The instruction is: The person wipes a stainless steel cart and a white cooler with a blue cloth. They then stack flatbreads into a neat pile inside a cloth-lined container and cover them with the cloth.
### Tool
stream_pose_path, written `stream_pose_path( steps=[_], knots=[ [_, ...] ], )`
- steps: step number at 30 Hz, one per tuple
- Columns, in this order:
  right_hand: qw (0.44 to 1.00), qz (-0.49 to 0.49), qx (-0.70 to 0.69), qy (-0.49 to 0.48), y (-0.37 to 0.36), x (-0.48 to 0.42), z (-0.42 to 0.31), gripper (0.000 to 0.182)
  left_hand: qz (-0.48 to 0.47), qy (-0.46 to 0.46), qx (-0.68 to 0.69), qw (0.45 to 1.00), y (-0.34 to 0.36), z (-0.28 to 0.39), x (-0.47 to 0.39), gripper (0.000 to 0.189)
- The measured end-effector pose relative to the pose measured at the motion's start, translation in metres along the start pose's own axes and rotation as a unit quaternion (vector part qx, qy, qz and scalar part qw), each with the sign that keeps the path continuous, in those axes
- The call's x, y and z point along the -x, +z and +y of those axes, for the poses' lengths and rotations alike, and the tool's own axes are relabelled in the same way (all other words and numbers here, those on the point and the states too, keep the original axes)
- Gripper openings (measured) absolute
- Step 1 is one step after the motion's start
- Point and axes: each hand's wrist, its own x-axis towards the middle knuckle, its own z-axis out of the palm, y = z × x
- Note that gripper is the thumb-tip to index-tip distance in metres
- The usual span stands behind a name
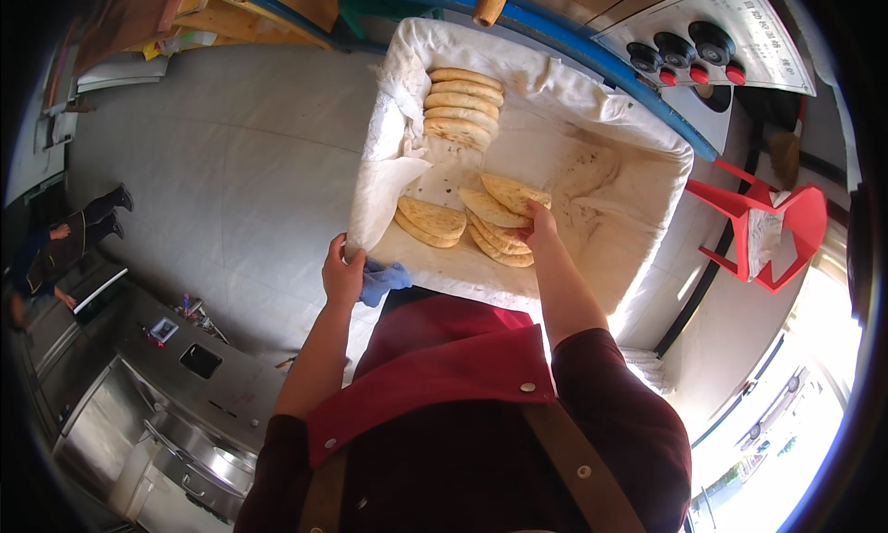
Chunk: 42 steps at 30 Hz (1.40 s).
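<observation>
Before me a cloth-lined bin (624, 130) holds round flatbreads. My left hand (343, 273) grips the bin's near left corner over the lining, and a blue cloth (383, 280) hangs beside its fingers. Inside the bin, my right hand (540, 226) has its fingers on the right end of several overlapping flatbreads (510, 194); its fingertips are partly hidden among them. Left of these, two flatbreads (431, 221) lie overlapped. A row of several flatbreads (463, 103) leans together at the far left of the bin.
Past the bin runs a blue metal frame (555, 23) with a wooden handle (494, 0); a control panel (714, 40) with knobs is at the upper right. A red stool (798, 217) stands right. At lower left is a steel counter (159, 373); another person (59, 245) stands far left.
</observation>
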Motion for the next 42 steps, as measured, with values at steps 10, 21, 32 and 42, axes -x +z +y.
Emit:
stream_pose_path(
  steps=[10, 21, 32, 42],
  knots=[
    [0.906, 0.235, 0.349, -0.041, -0.018, -0.043, -0.04, 0.036, 0.005, 0.015, -0.024, 1.0, 0.007, -0.001, -0.001, 0.044],
    [0.608, -0.022, 0.752, -0.253, 0.051, 0.027, -0.043, 0.078, 0.001, -0.007, -0.014, 1.0, 0.009, 0.002, -0.001, 0.045],
    [0.58, -0.166, 0.772, -0.202, 0.053, -0.082, -0.044, 0.093, 0.006, -0.006, -0.027, 1.0, 0.006, 0.015, 0.004, 0.046],
    [0.608, -0.129, 0.771, -0.14, 0.03, -0.103, -0.026, 0.086, 0.044, 0.071, -0.114, 0.99, 0.006, 0.042, 0.015, 0.053]
  ],
)
